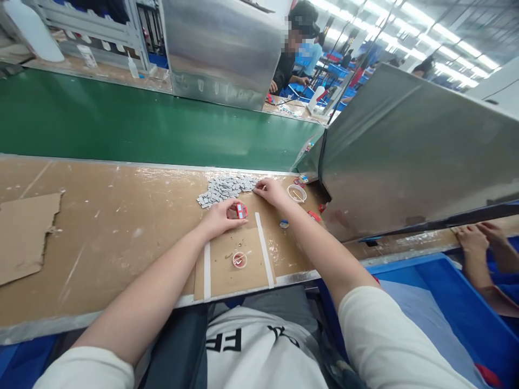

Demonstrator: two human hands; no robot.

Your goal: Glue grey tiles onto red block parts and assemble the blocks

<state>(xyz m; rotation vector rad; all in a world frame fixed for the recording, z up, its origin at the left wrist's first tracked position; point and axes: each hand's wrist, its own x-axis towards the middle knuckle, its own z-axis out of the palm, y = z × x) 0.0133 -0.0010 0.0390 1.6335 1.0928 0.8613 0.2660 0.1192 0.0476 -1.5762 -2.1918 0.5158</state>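
My left hand (222,216) rests on the brown worktop with its fingers pinched round a small red toy-like part (241,210). My right hand (271,190) reaches to the right edge of a heap of several small grey pieces (225,189), fingertips curled and touching them; whether it holds one is hidden. A small red dish (239,260) with a white stick in it sits on a taped cardboard mat (227,270) just before me.
A white ring-shaped dish (297,193) and small red and blue parts (314,215) lie right of my hand. A green conveyor belt (141,121) runs behind the worktop. Metal screens (405,146) stand right. Another person's hands (480,237) show far right. Torn cardboard (24,232) lies left.
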